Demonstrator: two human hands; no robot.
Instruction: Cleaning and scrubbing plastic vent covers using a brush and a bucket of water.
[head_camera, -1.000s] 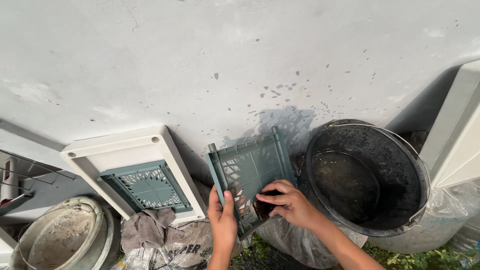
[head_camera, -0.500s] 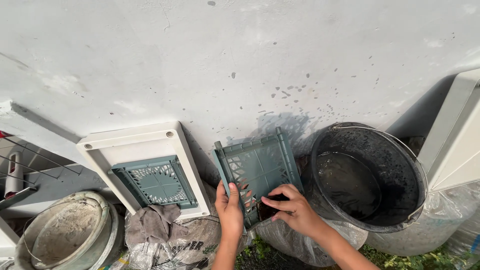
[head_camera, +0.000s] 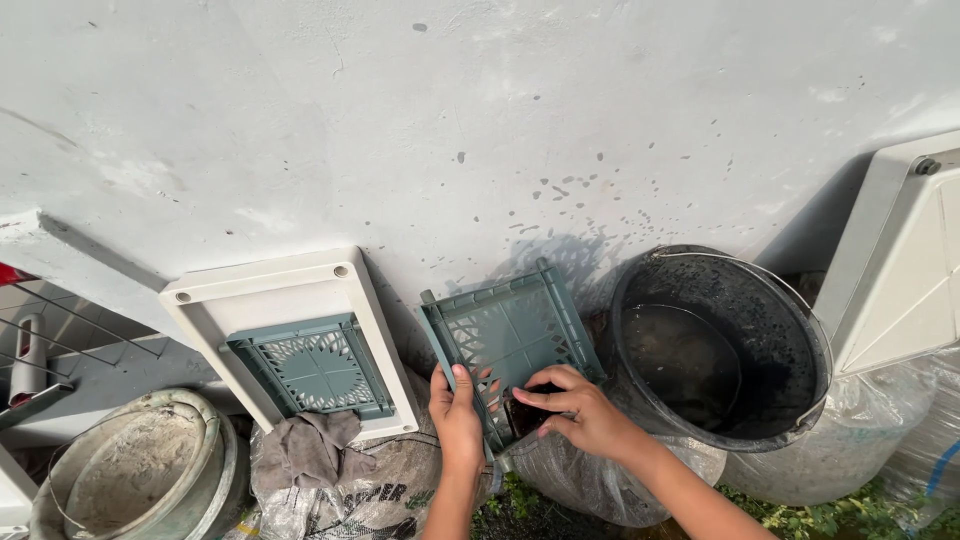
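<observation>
A pale plastered wall (head_camera: 480, 110) fills most of the view, speckled with dark splashes above a big black bucket (head_camera: 790, 300) that holds murky water. To the left a cream panel (head_camera: 260, 290) with a green lattice insert leans on the wall, likely propped there to stay out of the dirt. Below it sit a crusted grey pail (head_camera: 130, 470), a crumpled rag (head_camera: 310, 445) and a printed sack (head_camera: 370, 495).

Between the panel and the bucket a green lattice grille (head_camera: 510, 335) stands tilted, its top edge against the wall. The left hand (head_camera: 457, 415) is clamped on the grille's lower left edge, thumb over the front, which steadies it at an angle. The right hand (head_camera: 580, 410) has its fingers drawn together on a small dark wad (head_camera: 522, 412) pressed against the grille's lower part (a sponge or a cloth, too shadowed to say).

The grille's bottom corner is hidden behind the hands, and another cream panel (head_camera: 900, 270) is cut off at the right edge.
</observation>
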